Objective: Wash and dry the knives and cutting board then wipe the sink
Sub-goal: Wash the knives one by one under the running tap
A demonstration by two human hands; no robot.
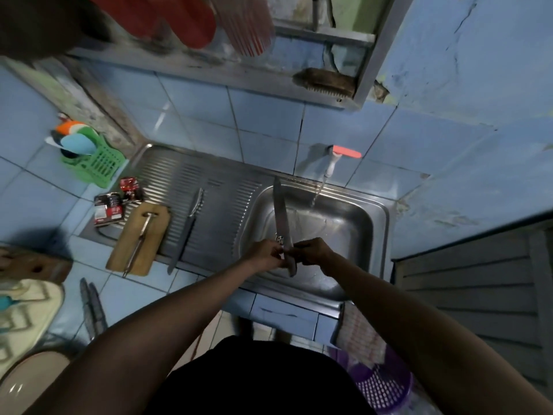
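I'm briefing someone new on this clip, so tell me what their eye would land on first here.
The long knife stands out first, held over the sink basin with its blade pointing away, the left hand and right hand meeting at its handle end. Behind it, water runs from the white tap with a red handle on the blue tiled wall. Left, a wooden cutting board with a utensil on it and another knife lie on the drainboard.

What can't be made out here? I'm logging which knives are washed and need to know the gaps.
- Head view: the knife handle is covered by the left hand and right hand.
- Whether the blade is clean or soapy: too dim and small.
- The cutting board utensil and the drainboard knife: wet or dry cannot be told.
- Pouch labels: too blurred.
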